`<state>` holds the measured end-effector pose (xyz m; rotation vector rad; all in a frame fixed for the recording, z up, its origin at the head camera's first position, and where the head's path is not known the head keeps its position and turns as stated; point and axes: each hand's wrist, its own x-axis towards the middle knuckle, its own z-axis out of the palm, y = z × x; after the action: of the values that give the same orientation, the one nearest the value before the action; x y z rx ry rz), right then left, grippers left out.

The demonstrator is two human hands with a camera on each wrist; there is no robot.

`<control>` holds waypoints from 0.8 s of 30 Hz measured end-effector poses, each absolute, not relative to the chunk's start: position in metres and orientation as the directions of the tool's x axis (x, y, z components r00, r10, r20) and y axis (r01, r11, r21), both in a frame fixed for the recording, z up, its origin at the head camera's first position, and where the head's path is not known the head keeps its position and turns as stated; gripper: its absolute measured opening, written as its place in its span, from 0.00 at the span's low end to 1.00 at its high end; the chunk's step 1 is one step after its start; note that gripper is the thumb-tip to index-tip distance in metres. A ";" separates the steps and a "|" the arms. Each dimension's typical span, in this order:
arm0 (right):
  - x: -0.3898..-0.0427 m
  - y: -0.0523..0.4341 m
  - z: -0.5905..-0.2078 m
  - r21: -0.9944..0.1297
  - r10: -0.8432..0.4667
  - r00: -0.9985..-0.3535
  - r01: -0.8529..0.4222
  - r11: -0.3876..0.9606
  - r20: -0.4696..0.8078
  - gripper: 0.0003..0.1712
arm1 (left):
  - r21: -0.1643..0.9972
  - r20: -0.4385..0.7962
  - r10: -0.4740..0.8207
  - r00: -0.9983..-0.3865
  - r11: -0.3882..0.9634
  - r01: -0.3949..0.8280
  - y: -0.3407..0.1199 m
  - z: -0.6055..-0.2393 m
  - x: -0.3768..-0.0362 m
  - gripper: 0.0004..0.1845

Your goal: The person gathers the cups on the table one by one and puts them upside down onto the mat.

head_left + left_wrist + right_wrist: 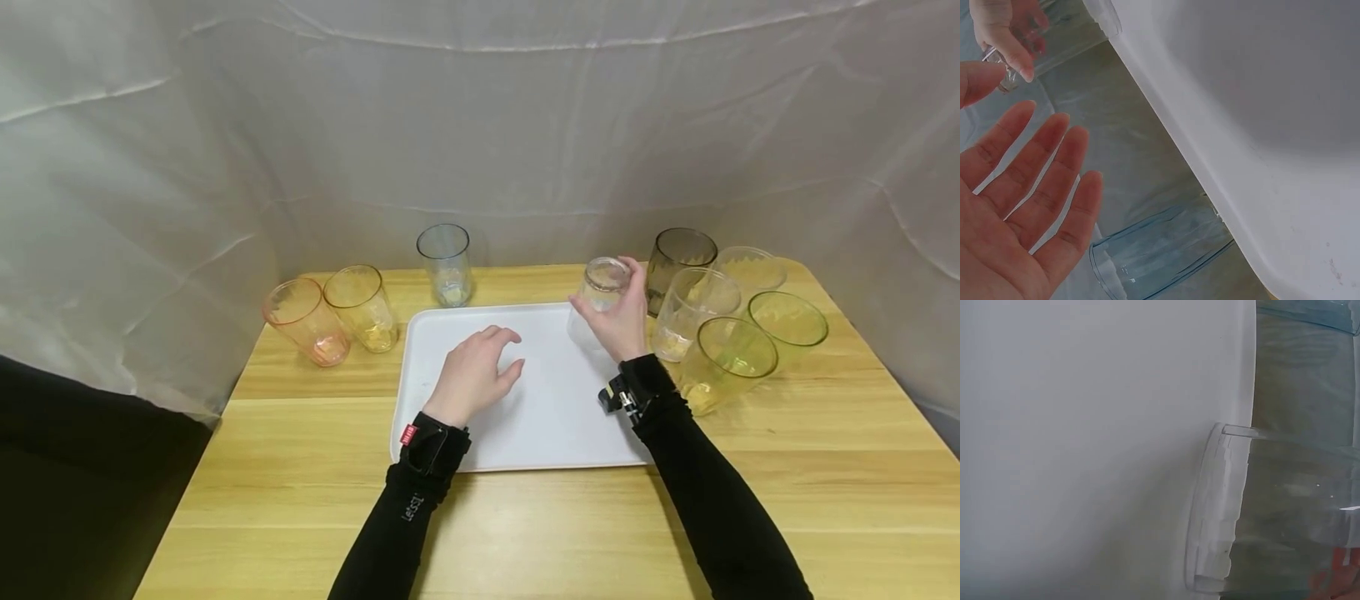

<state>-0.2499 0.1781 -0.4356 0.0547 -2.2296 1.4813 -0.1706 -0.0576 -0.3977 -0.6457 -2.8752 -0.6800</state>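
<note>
Two hands worked over the white tray [525, 433]: the right hand [618, 321] had its grip curled round a clear glass [600, 292], holding it upright at the tray's far right corner, its base at or just above the tray surface; the right wrist view showed that base over the tray's edge. The left hand [476, 375] hovered over the tray's middle with its grip spread and holding nothing, palm down. Judging by this, the glass was being set onto the tray, and the next move would call for a level lowering and a clean release. Other glasses stood around on the desk [315, 500], a blue-tinted one [445, 265] behind the tray.
</note>
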 end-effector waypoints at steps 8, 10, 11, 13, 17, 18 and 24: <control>-0.249 0.180 -0.438 -0.841 0.167 -0.885 -0.333 0.426 0.435 0.50 | 0.396 0.211 0.363 -0.907 0.817 0.419 -0.060 -0.396 -0.170 0.17; -0.248 0.180 -0.439 -0.837 0.159 -0.881 -0.347 0.424 0.446 0.50 | 0.399 0.210 0.362 -0.908 0.816 0.418 -0.061 -0.395 -0.171 0.17; -0.247 0.180 -0.439 -0.835 0.158 -0.879 -0.351 0.424 0.450 0.50 | 0.400 0.208 0.362 -0.909 0.816 0.417 -0.061 -0.395 -0.171 0.17; -0.246 0.180 -0.439 -0.834 0.160 -0.877 -0.353 0.425 0.453 0.50 | 0.405 0.206 0.360 -0.910 0.815 0.414 -0.061 -0.394 -0.171 0.17; -0.245 0.180 -0.440 -0.836 0.167 -0.876 -0.352 0.422 0.453 0.50 | 0.405 0.204 0.353 -0.913 0.819 0.407 -0.062 -0.393 -0.171 0.17; -0.245 0.180 -0.440 -0.837 0.169 -0.877 -0.350 0.420 0.451 0.50 | 0.405 0.205 0.352 -0.913 0.819 0.407 -0.062 -0.392 -0.171 0.17; -0.241 0.180 -0.439 -0.832 0.197 -0.877 -0.312 0.459 0.438 0.51 | 0.398 0.205 0.345 -0.916 0.826 0.400 -0.063 -0.391 -0.171 0.17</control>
<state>-0.2415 0.1801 -0.4385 0.0957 -2.2329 1.4164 -0.1711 -0.0631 -0.3909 -0.5903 -2.8827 -0.6692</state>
